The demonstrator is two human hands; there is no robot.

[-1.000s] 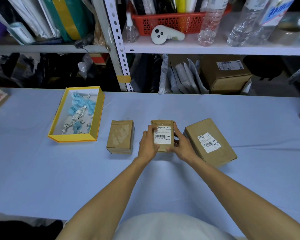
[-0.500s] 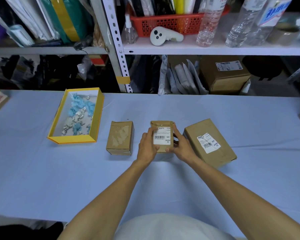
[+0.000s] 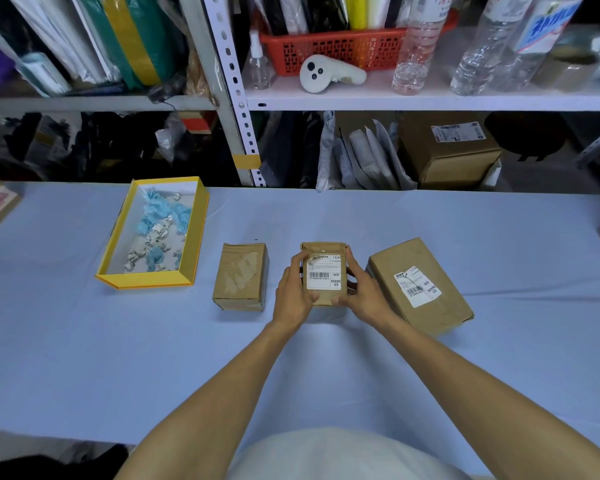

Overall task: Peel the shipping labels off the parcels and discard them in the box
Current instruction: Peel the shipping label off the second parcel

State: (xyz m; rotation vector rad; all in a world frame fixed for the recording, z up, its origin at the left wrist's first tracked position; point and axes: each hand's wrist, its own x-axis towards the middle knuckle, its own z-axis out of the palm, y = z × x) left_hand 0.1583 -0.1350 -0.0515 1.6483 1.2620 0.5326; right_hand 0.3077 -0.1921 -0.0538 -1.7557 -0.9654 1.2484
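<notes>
Stockroom or packing room (metal shelving (image 3: 229,88), stored parcels (image 3: 447,150), mailer bags (image 3: 361,157)).

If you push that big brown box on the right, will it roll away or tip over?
It probably won't roll: the large parcel lies flat on a broad face on the blue tablecloth, with square edges. It would likely slide rather than tip, since it sits low and wide. Its straight cardboard sides suggest it's fairly stiff.

Three parcels (image 3: 324,274) in a row, box (image 3: 152,233) at left.
</notes>
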